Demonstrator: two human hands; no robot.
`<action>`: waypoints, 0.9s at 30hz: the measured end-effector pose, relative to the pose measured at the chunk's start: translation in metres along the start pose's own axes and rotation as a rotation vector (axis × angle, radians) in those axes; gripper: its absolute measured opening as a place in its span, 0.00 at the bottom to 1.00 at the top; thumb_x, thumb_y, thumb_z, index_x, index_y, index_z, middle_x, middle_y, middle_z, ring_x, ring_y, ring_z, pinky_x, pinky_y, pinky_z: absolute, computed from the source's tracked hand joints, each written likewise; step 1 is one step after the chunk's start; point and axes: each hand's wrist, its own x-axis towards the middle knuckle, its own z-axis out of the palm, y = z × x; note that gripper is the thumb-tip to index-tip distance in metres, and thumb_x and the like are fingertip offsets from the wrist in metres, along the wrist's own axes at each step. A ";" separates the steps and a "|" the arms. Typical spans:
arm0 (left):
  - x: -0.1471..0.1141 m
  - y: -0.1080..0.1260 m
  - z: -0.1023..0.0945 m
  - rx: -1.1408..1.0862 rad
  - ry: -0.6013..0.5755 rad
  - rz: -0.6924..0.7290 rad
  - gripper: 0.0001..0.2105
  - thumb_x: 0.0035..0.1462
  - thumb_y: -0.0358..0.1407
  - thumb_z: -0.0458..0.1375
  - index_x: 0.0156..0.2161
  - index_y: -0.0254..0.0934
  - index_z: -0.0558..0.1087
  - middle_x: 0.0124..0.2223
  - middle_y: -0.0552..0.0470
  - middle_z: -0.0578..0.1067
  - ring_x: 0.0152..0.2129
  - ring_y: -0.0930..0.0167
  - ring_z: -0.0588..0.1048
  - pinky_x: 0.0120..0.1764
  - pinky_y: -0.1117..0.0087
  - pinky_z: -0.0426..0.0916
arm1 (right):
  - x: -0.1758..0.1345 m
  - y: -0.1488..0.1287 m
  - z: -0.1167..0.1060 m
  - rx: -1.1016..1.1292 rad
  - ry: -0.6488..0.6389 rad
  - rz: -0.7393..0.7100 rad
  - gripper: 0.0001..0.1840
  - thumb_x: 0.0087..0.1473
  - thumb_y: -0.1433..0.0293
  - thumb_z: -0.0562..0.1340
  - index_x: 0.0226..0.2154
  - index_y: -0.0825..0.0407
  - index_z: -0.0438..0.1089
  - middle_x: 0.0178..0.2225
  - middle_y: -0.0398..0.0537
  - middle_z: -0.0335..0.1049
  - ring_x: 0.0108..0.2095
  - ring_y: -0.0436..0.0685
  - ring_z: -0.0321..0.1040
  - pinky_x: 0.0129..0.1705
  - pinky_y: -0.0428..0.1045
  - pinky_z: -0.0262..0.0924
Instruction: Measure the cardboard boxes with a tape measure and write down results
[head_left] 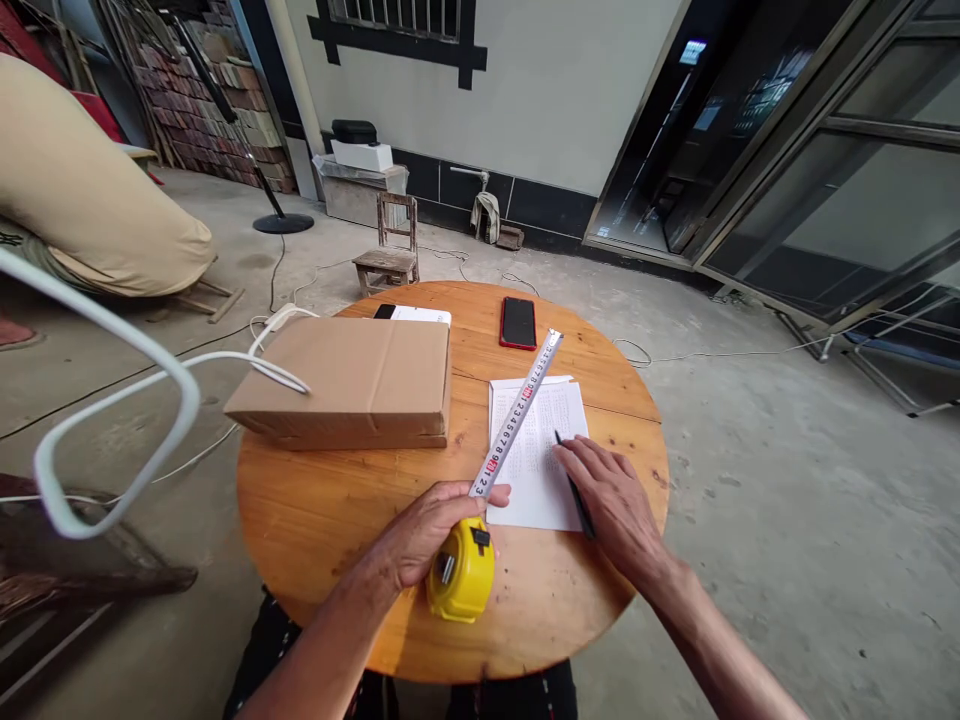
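My left hand [431, 522] is closed around the mouth of a yellow tape measure [466, 580], whose case sits below the fingers. Its silver blade [516, 418] runs out up and to the right, slanting across a sheet of paper [529, 505] with rows of small writing. Under the fingers of my right hand [611, 490] is a black pen [580, 508], at the right edge of the paper. The fingers are bent over the pen, and the thumb is mostly hidden. Both hands are over the round wooden table [337, 520].
A closed cardboard box [352, 375] stands at the table's left, with a white cable [281, 372] across it. Behind it lies a white item [420, 314]. A red-edged phone [518, 323] lies at the back. Beyond are a small wooden chair [388, 255] and a glass door [862, 200].
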 end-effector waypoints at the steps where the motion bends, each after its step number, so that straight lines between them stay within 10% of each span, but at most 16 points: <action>1: 0.000 0.000 0.000 0.001 -0.004 0.004 0.15 0.53 0.35 0.59 0.44 0.28 0.74 0.29 0.48 0.79 0.20 0.74 0.75 0.25 0.76 0.66 | 0.002 0.003 0.003 -0.067 -0.061 -0.044 0.25 0.57 0.81 0.50 0.55 0.50 0.64 0.56 0.57 0.65 0.57 0.66 0.59 0.50 0.59 0.58; 14: 0.003 -0.005 -0.005 -0.053 -0.031 0.048 0.13 0.49 0.35 0.60 0.41 0.30 0.76 0.31 0.49 0.77 0.20 0.73 0.76 0.23 0.74 0.65 | -0.067 -0.011 0.007 0.073 0.288 0.155 0.14 0.58 0.72 0.54 0.46 0.48 0.68 0.51 0.55 0.68 0.47 0.63 0.69 0.43 0.58 0.65; 27: -0.030 0.008 0.001 -0.162 -0.058 0.238 0.12 0.50 0.38 0.59 0.38 0.32 0.77 0.52 0.40 0.74 0.24 0.73 0.74 0.30 0.72 0.67 | 0.029 -0.055 -0.034 0.337 0.329 0.168 0.11 0.58 0.66 0.56 0.42 0.44 0.71 0.53 0.52 0.67 0.52 0.63 0.66 0.36 0.54 0.71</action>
